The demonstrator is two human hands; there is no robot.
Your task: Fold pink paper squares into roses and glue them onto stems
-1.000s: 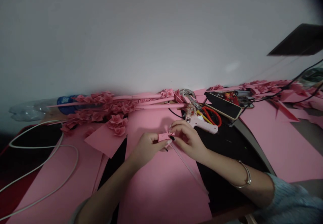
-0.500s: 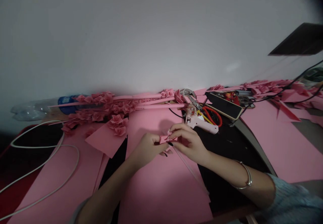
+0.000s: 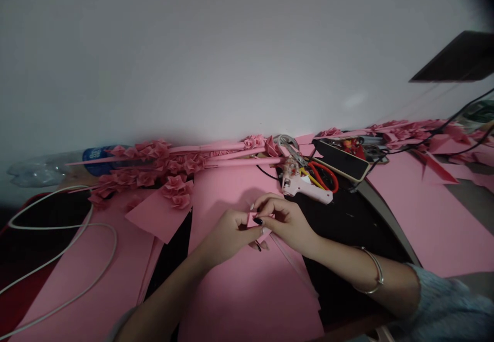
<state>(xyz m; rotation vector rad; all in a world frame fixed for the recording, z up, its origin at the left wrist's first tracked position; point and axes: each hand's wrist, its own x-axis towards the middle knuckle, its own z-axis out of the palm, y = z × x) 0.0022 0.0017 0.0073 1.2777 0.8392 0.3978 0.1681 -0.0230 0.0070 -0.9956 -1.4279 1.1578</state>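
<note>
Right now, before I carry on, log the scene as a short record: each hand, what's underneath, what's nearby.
Left hand: pinching a small folded pink paper
Right hand: pinching the same paper
Under the hands: large pink sheet
Beyond the right hand: pale glue gun, phone
Beyond the left hand: pink paper flowers
Far left: clear bottle, blue label, on its side

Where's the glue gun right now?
In the head view, the glue gun lies right of centre, just beyond the right hand and front-left of the phone.
</note>
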